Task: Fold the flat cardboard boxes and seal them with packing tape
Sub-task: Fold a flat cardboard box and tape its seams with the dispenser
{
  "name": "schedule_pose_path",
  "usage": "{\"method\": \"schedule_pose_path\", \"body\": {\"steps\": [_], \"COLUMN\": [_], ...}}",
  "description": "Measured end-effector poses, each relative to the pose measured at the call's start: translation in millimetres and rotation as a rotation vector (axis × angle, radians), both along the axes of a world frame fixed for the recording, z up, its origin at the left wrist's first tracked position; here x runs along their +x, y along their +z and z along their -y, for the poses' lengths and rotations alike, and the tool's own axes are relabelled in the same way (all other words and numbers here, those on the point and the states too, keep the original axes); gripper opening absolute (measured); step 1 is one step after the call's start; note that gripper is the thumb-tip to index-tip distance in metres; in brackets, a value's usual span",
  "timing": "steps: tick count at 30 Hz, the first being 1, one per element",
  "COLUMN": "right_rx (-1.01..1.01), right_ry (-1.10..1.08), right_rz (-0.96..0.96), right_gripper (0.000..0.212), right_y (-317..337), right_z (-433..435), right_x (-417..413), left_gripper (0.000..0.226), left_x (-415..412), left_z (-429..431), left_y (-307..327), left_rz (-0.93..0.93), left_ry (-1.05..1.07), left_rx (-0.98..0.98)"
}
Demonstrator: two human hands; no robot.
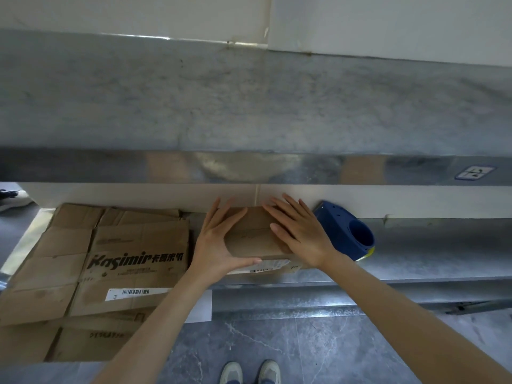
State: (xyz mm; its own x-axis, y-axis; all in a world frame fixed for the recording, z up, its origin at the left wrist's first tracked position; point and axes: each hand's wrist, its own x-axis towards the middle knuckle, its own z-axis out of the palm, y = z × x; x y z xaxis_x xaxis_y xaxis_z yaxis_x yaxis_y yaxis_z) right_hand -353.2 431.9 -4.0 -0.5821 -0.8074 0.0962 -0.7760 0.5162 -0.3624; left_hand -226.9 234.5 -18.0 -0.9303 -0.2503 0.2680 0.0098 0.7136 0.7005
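A small folded cardboard box stands on the lower steel shelf, a white barcode label on its near side. My left hand lies flat against the box's left side and top, with its thumb along the front edge. My right hand presses flat on the right top flap, fingers straight. A blue tape dispenser lies on the shelf just right of my right hand. Several flat cardboard boxes, the top one printed "Kasimir", are stacked at the left.
A steel upper shelf juts out overhead, its front lip directly above the box. White wall behind the lower shelf. Grey tiled floor and my two shoes lie below. The flat stack overhangs the shelf edge toward me.
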Motion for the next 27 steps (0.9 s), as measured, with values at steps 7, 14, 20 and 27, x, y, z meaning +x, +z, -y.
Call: {"method": "schedule_pose_path", "body": {"steps": [7,14,20,27], "right_rx": [-0.374,-0.604,-0.604,-0.533], "right_ry": [-0.304,-0.459,-0.447,-0.429], "right_rz": [0.403,0.641,0.656,0.654], "right_gripper": [0.048,0.034,0.032,0.038], "right_y": [-1.9,-3.3,1.8,0.3], "right_z": [0.9,0.5,0.0,-11.5], "right_x": [10.7,15.7,18.1,20.6], "left_gripper": [0.107,0.097,0.093,0.093], "left_x": [2.9,2.3,-2.2,-12.8], "left_z": [-2.7,0.2,8.9,21.7], "left_y": [0.0,-2.0,-2.5,12.7], "left_rz": [-0.013,-0.059,-0.045,0.138], "left_ry": [0.046,0.001,-0.061,-0.152], "left_rx": [0.160,0.208,0.200,0.175]}}
